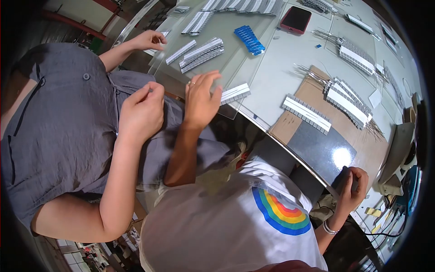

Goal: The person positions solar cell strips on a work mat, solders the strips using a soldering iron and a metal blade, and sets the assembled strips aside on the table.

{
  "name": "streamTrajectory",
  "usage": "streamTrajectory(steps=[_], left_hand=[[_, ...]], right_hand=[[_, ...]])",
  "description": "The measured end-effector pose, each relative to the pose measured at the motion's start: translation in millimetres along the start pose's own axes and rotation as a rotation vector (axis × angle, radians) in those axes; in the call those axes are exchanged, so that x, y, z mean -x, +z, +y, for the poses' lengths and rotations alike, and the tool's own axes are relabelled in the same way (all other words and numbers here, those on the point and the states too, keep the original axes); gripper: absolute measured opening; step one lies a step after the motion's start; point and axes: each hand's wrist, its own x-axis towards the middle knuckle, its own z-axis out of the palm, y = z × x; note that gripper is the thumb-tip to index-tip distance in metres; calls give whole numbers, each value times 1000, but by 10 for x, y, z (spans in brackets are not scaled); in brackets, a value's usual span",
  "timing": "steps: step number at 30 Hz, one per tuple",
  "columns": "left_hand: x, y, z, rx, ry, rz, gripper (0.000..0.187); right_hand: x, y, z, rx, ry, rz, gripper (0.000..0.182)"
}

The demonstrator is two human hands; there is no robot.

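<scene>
My left hand [201, 99], a ring on one finger, hovers at the glass edge with its fingers apart. Right beside its thumb lies a white strip with grey segmented edges [236, 93]. My right hand [355, 187], with bracelets at the wrist, has curled fingers at the table's front edge; whatever it may hold is hidden. A dark shape shows beside its thumb, by a shiny dark grey plate [321, 147]. Behind that plate another white strip with grey edges [306, 113] rests on brown cardboard [285, 127].
A co-worker in grey sits at left, one hand [147, 41] by the glass sheet [170, 75], the other [142, 111] curled nearer me. More strips [202, 54], blue pieces [249, 40], a phone [296, 20] and strip bundles with wires [348, 102] cover the table.
</scene>
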Motion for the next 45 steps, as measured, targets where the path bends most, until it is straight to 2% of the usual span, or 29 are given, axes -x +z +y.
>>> streamTrajectory(steps=[4, 8, 25, 34, 42, 45], left_hand=[[198, -40, 236, 99, 52, 52, 23], [371, -17, 357, 72, 106, 108, 22], [727, 98, 396, 11, 44, 117, 25], [741, 86, 416, -99, -6, 68, 33], [747, 97, 363, -119, 12, 122, 35], [745, 111, 339, -138, 34, 90, 46]], right_hand=[[-6, -19, 2, 21, -22, -23, 6], [7, -16, 58, -11, -3, -34, 6], [12, -18, 81, 10, -10, -34, 5], [-15, 3, -15, 69, -38, -1, 8], [-1, 28, -38, -7, 7, 17, 7], [1, 23, -5, -21, 5, 10, 6]])
